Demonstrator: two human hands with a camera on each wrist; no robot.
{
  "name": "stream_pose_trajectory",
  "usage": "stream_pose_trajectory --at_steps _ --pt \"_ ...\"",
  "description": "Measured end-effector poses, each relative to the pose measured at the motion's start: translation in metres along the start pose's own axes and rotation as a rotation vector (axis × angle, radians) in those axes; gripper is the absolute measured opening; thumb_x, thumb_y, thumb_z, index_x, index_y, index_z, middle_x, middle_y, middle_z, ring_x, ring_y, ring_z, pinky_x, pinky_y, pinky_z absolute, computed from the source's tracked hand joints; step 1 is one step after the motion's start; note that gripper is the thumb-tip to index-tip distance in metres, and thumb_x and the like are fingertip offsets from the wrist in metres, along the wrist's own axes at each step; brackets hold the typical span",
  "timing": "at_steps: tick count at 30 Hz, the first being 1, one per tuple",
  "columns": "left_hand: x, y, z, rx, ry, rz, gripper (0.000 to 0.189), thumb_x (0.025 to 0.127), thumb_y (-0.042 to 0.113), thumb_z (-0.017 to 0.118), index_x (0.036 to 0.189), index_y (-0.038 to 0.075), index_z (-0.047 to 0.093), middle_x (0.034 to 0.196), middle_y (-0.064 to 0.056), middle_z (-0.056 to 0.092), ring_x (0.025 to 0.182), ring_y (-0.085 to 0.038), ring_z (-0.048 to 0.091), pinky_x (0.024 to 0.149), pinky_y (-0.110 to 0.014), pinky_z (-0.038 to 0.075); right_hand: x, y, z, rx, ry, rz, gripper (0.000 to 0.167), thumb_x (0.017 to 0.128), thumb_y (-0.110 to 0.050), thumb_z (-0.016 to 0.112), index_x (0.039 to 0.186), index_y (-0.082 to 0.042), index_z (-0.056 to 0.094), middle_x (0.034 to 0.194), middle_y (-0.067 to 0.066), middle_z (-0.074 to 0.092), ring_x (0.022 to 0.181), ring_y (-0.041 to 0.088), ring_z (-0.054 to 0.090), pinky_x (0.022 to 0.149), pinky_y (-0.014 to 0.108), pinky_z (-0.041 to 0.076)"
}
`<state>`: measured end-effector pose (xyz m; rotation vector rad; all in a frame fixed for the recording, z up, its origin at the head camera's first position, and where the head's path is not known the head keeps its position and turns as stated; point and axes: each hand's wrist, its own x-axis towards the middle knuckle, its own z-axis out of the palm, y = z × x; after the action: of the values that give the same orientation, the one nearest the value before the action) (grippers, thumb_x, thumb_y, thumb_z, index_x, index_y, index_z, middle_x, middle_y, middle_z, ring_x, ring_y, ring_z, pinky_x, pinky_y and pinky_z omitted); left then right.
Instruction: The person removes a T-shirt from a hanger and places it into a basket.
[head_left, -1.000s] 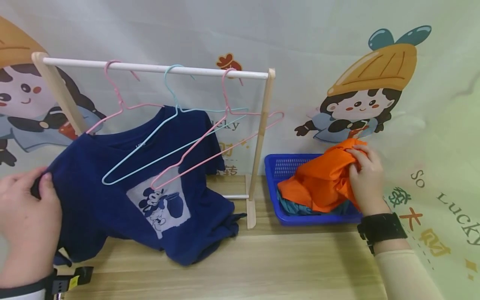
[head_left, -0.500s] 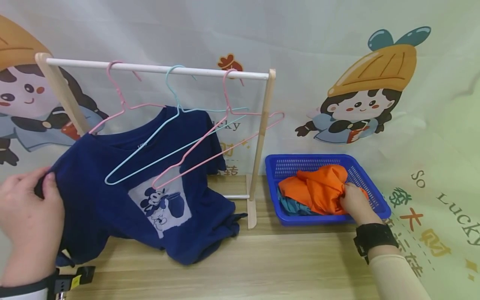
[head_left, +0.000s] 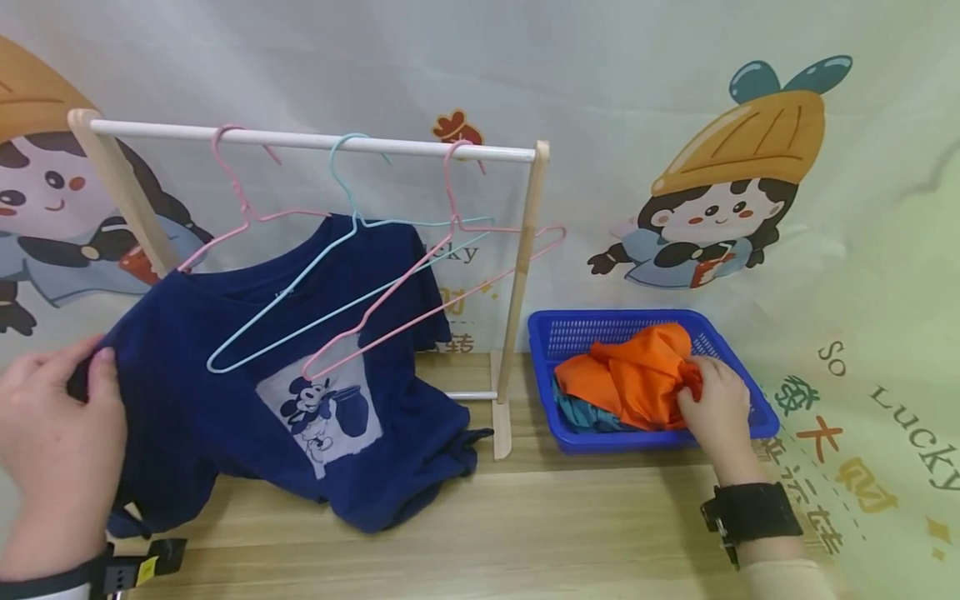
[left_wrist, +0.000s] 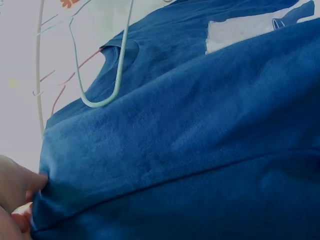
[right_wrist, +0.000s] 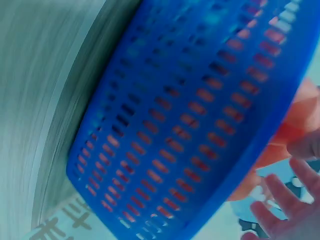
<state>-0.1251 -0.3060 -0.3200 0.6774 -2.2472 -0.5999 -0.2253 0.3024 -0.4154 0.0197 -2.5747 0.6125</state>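
Observation:
A navy T-shirt [head_left: 225,367] with a printed picture on its chest hangs from the left pink hanger [head_left: 243,208], which runs into its neckline. My left hand [head_left: 63,433] pinches the shirt's sleeve; in the left wrist view the thumb presses the blue cloth's edge. Over at the blue basket [head_left: 731,379], my right hand [head_left: 718,408] is at the crumpled orange cloth [head_left: 637,375]. Its fingers look spread apart in the right wrist view, beside the orange cloth and outside the basket wall [right_wrist: 170,125]. Teal cloth [head_left: 592,414] lies beneath the orange.
A light blue hanger [head_left: 348,187] and another pink hanger [head_left: 452,192] hang in front of the shirt. They share the white rail [head_left: 300,137] of a wood-framed rack [head_left: 525,267]. Behind stands a printed backdrop [head_left: 600,83]; the wooden table [head_left: 465,533] lies below.
My right hand has lowered the orange cloth into the basket, and its fingers have loosened from it. The left hand stays at the sleeve.

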Motion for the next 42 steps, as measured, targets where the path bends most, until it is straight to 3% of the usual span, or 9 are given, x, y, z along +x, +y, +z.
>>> stream_pose_trajectory --at_steps 8,17,23,26,29,30,35,37,42 --pt "0.001 -0.001 0.004 0.019 0.017 0.134 0.043 0.1 0.025 0.044 0.121 -0.01 0.057 0.105 -0.029 0.05 0.102 -0.045 0.044 0.085 -0.056 0.031 -0.022 -0.028 -0.01 0.176 0.176 0.022 0.034 0.082 0.003 0.057 0.116 0.002 0.058 0.132 0.021 0.049 0.126 0.043 0.036 0.108 0.06 0.018" --pt "-0.001 -0.007 0.009 -0.19 0.197 0.176 0.041 0.098 0.025 0.05 0.118 -0.009 0.06 0.105 -0.026 0.049 0.106 -0.042 0.046 0.085 -0.046 0.03 -0.032 -0.039 -0.009 0.232 0.216 -0.09 0.034 0.077 0.007 0.06 0.111 0.003 0.059 0.126 0.021 0.053 0.122 0.042 0.04 0.103 0.06 0.023" --pt "0.005 0.0 0.007 -0.248 0.241 0.205 0.044 0.098 0.031 0.048 0.117 -0.006 0.062 0.105 -0.023 0.049 0.11 -0.039 0.044 0.09 -0.044 0.032 -0.033 -0.039 -0.008 0.234 0.217 -0.102 0.034 0.077 0.009 0.06 0.111 0.003 0.06 0.126 0.021 0.053 0.121 0.042 0.041 0.103 0.06 0.023" --pt "0.006 0.003 0.006 -0.283 0.274 0.195 0.044 0.097 0.033 0.049 0.116 -0.004 0.064 0.09 0.005 0.051 0.104 -0.01 0.047 0.091 -0.036 0.032 -0.034 -0.039 -0.008 0.24 0.212 -0.107 0.034 0.077 0.01 0.06 0.11 0.003 0.06 0.126 0.02 0.053 0.121 0.041 0.041 0.103 0.06 0.024" --pt "0.006 0.005 0.006 -0.323 0.302 0.171 0.043 0.096 0.034 0.051 0.114 -0.003 0.065 0.086 0.031 0.033 0.097 0.015 0.031 0.093 -0.03 0.031 -0.035 -0.039 -0.008 0.245 0.204 -0.118 0.033 0.077 0.01 0.059 0.11 0.004 0.06 0.126 0.02 0.053 0.121 0.041 0.041 0.104 0.059 0.023" --pt "0.006 0.005 0.006 -0.33 0.303 0.163 0.044 0.096 0.035 0.05 0.115 -0.003 0.065 0.086 0.031 0.033 0.095 0.019 0.024 0.094 -0.029 0.031 -0.035 -0.039 -0.007 0.247 0.203 -0.122 0.033 0.077 0.01 0.059 0.11 0.004 0.06 0.126 0.02 0.053 0.121 0.041 0.041 0.104 0.06 0.023" --pt "0.005 0.008 0.001 -0.345 0.247 0.118 0.044 0.098 0.035 0.047 0.121 0.001 0.061 0.094 0.03 0.033 0.103 0.016 0.024 0.103 -0.027 0.031 -0.036 -0.038 -0.006 0.249 0.215 -0.128 0.031 0.077 0.01 0.058 0.108 0.004 0.062 0.125 0.019 0.054 0.12 0.04 0.043 0.102 0.061 0.024" --pt "0.004 0.009 0.0 -0.348 0.217 0.078 0.042 0.099 0.035 0.046 0.123 0.003 0.06 0.099 0.034 0.025 0.108 0.014 0.026 0.105 -0.024 0.031 -0.036 -0.037 -0.006 0.253 0.214 -0.126 0.031 0.078 0.009 0.058 0.108 0.004 0.062 0.125 0.019 0.054 0.12 0.04 0.043 0.101 0.061 0.025" --pt "-0.001 0.002 0.0 -0.342 0.183 -0.042 0.039 0.098 0.038 0.046 0.126 0.015 0.061 0.102 0.036 0.029 0.109 0.01 0.038 0.104 -0.022 0.036 -0.038 -0.038 -0.005 0.265 0.204 -0.125 0.032 0.076 0.01 0.058 0.108 0.004 0.062 0.125 0.02 0.054 0.12 0.042 0.043 0.099 0.062 0.026"
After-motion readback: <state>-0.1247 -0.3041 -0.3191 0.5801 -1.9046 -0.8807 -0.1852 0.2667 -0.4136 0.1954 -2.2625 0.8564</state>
